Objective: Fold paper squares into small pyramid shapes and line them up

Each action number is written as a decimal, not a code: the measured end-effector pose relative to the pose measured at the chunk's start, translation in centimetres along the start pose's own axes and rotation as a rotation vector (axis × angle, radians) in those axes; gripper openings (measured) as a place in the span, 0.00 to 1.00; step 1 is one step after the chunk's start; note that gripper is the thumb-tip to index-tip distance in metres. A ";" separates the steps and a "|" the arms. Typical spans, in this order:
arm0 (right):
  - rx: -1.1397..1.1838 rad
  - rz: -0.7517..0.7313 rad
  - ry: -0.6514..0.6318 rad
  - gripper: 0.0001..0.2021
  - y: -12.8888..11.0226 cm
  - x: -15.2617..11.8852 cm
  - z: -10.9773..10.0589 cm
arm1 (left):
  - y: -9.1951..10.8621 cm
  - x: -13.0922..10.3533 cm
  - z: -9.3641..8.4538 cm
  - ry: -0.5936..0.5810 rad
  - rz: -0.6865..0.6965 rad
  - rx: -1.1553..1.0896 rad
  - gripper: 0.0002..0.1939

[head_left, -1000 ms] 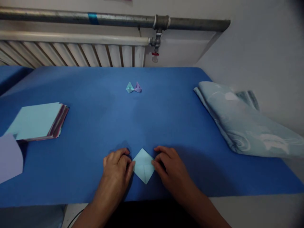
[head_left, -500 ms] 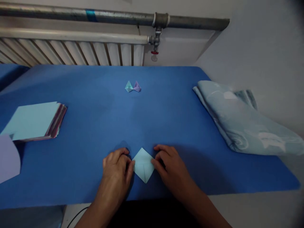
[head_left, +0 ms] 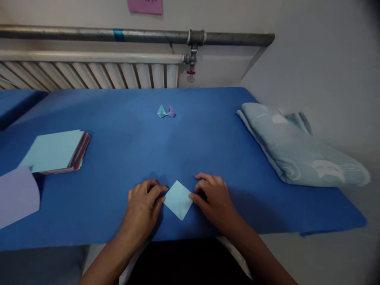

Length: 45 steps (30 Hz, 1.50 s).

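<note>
blue table, with a radiator beyond its far edge. on it lies the pale blue paper, turned like a diamond, near the close edge. right hand has the right corner under its thumb, fingers curled; left hand is at the left corner, its grip hard to tell. clockwise from the paper: lilac sheet at 9, stack at 10, two small folded shapes at 12, cloth at 2.

Bare blue table lies open ahead, folded blanket blocking right.
</note>
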State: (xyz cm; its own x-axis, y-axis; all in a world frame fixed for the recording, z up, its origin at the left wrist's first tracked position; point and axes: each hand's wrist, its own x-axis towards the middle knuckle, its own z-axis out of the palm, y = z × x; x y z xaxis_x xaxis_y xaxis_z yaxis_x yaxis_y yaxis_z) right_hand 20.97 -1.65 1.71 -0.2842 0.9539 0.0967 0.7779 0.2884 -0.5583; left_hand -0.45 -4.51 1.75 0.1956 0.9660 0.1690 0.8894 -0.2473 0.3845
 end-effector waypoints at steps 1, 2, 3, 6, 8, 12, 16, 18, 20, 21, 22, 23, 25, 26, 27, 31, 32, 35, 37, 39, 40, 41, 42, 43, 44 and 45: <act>-0.001 -0.004 -0.008 0.05 0.0 0.1 -0.1 | 0.1 0.1 0.0 0.013 0.030 0.046 0.15; -0.002 -0.010 -0.015 0.04 0.0 0.1 -0.2 | 0.2 0.2 0.0 0.032 0.073 0.097 0.18; -0.006 -0.018 -0.018 0.04 0.0 0.2 -0.3 | 0.4 0.3 0.0 0.051 0.131 0.147 0.20; -0.024 -0.041 -0.004 0.04 0.0 0.3 -0.3 | 0.6 0.2 0.3 0.049 0.379 0.211 0.21; -0.026 -0.054 0.011 0.05 0.0 0.2 -0.2 | 0.4 -0.1 0.7 0.015 0.501 0.178 0.21; 0.000 -0.067 0.023 0.04 0.3 0.0 -0.2 | -0.3 -1.0 1.2 0.005 0.533 0.107 0.23; 0.019 -0.061 0.003 0.04 0.5 0.1 -0.5 | -0.3 -1.9 1.4 0.027 0.528 0.134 0.25; 0.012 -0.044 0.006 0.04 0.4 0.0 -0.7 | -0.1 -2.2 1.4 0.028 0.519 0.156 0.26; -0.008 -0.028 0.044 0.05 0.0 -0.4 -0.8 | 0.2 -2.2 1.2 0.019 0.505 0.167 0.27; -0.018 -0.034 0.062 0.06 -0.3 -0.7 -0.8 | 0.4 -2.2 1.1 0.014 0.495 0.169 0.27; -0.025 -0.059 0.079 0.08 -0.7 -1.2 -0.9 | 0.5 -2.1 1.0 0.009 0.487 0.171 0.26; -0.026 -0.108 0.068 0.09 -1.0 -1.6 -1.0 | 0.6 -1.9 0.9 0.004 0.482 0.173 0.25; -0.013 -0.241 0.003 0.11 -1.6 -2.3 -1.1 | 0.8 -1.6 0.6 -0.008 0.473 0.171 0.23; -0.017 -0.291 -0.031 0.12 -1.8 -2.5 -1.2 | 0.9 -1.4 0.4 -0.013 0.470 0.163 0.22; -0.023 -0.328 -0.058 0.13 -1.9 -2.5 -1.2 | 1.0 -1.2 0.2 -0.018 0.468 0.150 0.21; -0.059 -0.379 -0.115 0.13 -1.7 -2.1 -1.2 | 1.4 -0.7 -0.3 -0.016 0.436 0.085 0.16; -0.062 -0.389 -0.120 0.12 -1.6 -2.0 -1.2 | 1.5 -0.6 -0.3 -0.012 0.430 0.079 0.15; -0.052 -0.412 -0.105 0.09 -1.2 -1.7 -1.0 | 1.6 -0.5 -0.3 -0.006 0.426 0.085 0.13; -0.035 -0.412 -0.091 0.08 -1.0 -1.7 -1.0 | 1.6 -0.5 -0.3 -0.006 0.430 0.095 0.12; -0.017 -0.406 -0.085 0.07 -0.8 -1.7 -0.9 | 1.5 -0.4 -0.2 -0.009 0.436 0.104 0.12; -0.009 -0.403 -0.083 0.07 -0.8 -1.7 -0.8 | 1.5 -0.4 -0.2 -0.009 0.438 0.109 0.12; -0.002 -0.400 -0.079 0.07 -0.7 -1.7 -0.8 | 1.6 -0.4 -0.2 -0.011 0.437 0.113 0.12; 0.006 -0.396 -0.072 0.06 -0.7 -1.7 -0.7 | 1.6 -0.4 -0.2 -0.017 0.432 0.116 0.12; 0.017 -0.390 -0.059 0.06 -0.7 -1.6 -0.6 | 1.7 -0.4 -0.3 -0.020 0.426 0.117 0.11; 0.031 -0.386 -0.045 0.06 -0.6 -1.6 -0.6 | 1.8 -0.3 -0.3 -0.021 0.420 0.116 0.11; 0.046 -0.382 -0.030 0.07 -0.6 -1.6 -0.5 | 2.0 -0.3 -0.2 -0.019 0.414 0.112 0.11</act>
State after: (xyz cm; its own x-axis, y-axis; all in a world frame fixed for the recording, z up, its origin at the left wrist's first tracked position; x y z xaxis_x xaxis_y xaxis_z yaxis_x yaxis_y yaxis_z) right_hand 21.21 -3.29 2.33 -0.5654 0.7755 0.2809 0.5873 0.6176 -0.5231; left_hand 1.16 -5.29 2.68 0.5523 0.7882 0.2715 0.7733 -0.6060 0.1863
